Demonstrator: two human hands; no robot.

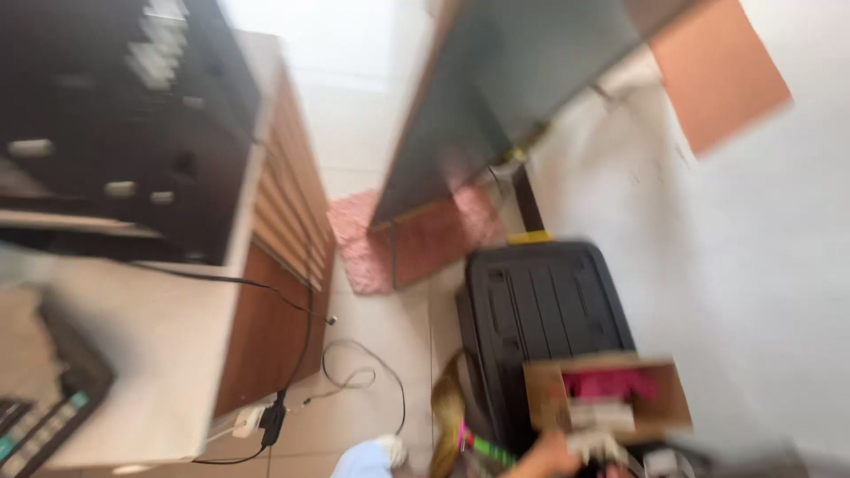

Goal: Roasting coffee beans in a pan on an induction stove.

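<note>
Head view, heavily blurred: at the bottom edge one hand [553, 456], which side unclear, reaches up to a small open cardboard box [606, 398] holding something pink; whether its grip is closed cannot be told. The box sits before a black bin [540, 305] on the tiled floor [372, 327]. A pale bench [150, 345] stands at left.

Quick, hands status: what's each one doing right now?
Left hand: not in view.
Right hand: low in the frame by the cardboard box; too blurred to tell whether the fingers are closed on it.
</note>
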